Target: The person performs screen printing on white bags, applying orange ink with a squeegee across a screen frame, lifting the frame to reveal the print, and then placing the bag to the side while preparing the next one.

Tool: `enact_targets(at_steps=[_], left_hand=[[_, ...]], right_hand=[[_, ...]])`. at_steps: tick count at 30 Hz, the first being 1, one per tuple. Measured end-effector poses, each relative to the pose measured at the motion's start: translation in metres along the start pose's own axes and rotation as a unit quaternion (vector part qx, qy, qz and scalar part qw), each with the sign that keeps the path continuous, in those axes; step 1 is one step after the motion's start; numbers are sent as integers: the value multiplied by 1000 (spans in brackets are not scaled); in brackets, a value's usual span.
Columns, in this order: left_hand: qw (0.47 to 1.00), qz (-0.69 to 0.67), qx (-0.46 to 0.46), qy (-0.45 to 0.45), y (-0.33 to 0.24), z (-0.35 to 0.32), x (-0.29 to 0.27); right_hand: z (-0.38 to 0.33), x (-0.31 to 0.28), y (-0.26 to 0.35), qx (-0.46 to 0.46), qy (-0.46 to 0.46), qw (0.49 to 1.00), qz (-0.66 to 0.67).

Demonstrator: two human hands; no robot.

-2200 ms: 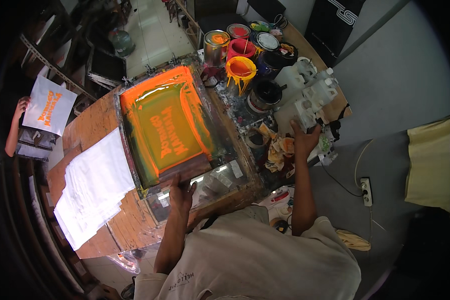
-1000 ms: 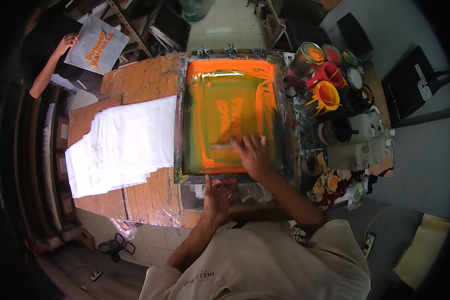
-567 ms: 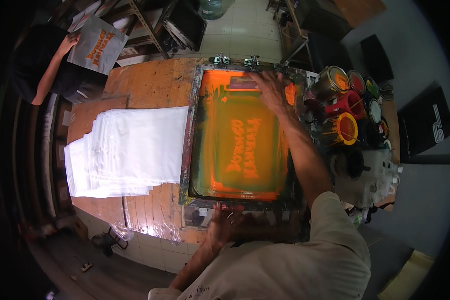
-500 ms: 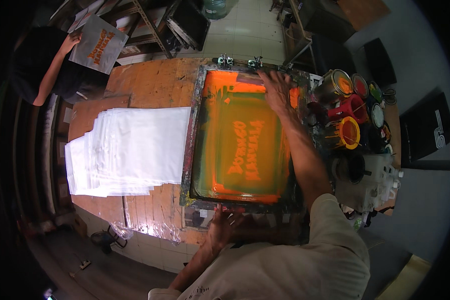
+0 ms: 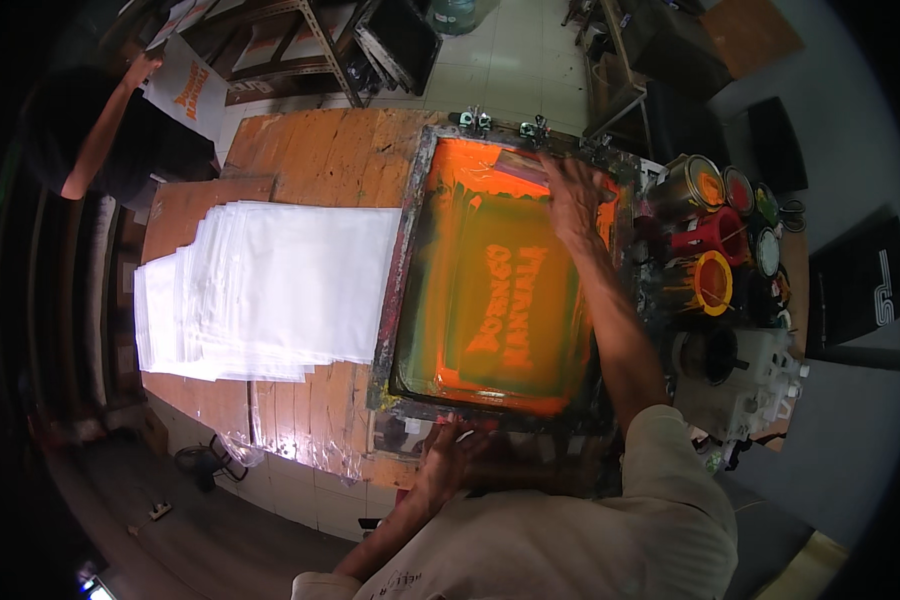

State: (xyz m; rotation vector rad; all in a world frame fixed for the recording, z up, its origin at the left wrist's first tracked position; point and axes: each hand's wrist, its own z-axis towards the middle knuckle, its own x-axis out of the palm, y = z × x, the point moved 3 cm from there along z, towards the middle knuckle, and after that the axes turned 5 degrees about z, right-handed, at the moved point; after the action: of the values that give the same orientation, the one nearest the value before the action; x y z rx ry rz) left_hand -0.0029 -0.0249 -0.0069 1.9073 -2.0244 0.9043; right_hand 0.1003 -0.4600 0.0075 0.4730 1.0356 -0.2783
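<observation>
A printing screen [image 5: 398, 300] in a dark, ink-stained frame stands on the bench before me. Orange ink [image 5: 462, 160] is thickest at its far end, and orange lettering shows through the greenish mesh. My right hand [image 5: 575, 195] is at that far end, its fingers over a squeegee [image 5: 522, 167] whose left part sticks out. Its grip is partly hidden and a little blurred. My left hand [image 5: 446, 460] has its fingers closed at the frame's near edge. Left of the screen lie overlapping white plastic bags [image 5: 300, 285] in a fanned stack.
Ink cans [image 5: 705, 180] and a yellow-rimmed pot [image 5: 712, 282] crowd the bench to the right, beside pale plastic containers [image 5: 755, 375]. Hinge clamps [image 5: 535, 130] stand at the screen's far edge. At the far left a person holds a printed bag [image 5: 188, 90] near a rack [image 5: 315, 45].
The whole view has shifted a little. My right hand has drawn back slightly toward me, showing more of the squeegee. The other person's printed bag has moved lower beside the rack.
</observation>
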Motion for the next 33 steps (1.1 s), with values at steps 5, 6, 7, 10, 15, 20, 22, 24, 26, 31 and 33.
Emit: enact_targets(at_steps=[5,6,7,10,15,20,22,24,26,31,33], left_hand=[[999,26,16,25,-12,-7,12],[999,27,15,32,-14,-9,13],[999,29,13,40,-15,-10,15],[998,43,1,39,-16,-11,16],[998,53,-4,32,-13,-10,9],[996,74,-1,43,-14,-6,9],[996,69,-5,48,-19,-11,15],[997,64,-7,34,-18,-9,9],[996,82,-10,26,-15,-9,7],[991,130,-1,27,-18,-13,15],[993,117,-4,28,-19,-16,18]], right_hand=[[-20,15,65,-47,26,998,14],[-6,24,76,-50,8,999,10],[7,30,77,-53,-10,999,6],[52,55,55,-51,-49,998,2],[35,41,31,-51,9,998,-29],[29,28,3,4,-16,1000,-16],[31,38,16,-22,2,1000,-21],[42,49,36,-29,4,999,-14],[58,56,42,-19,-11,1000,-6],[52,52,23,-71,-19,997,0],[40,49,7,-61,-22,998,-27]])
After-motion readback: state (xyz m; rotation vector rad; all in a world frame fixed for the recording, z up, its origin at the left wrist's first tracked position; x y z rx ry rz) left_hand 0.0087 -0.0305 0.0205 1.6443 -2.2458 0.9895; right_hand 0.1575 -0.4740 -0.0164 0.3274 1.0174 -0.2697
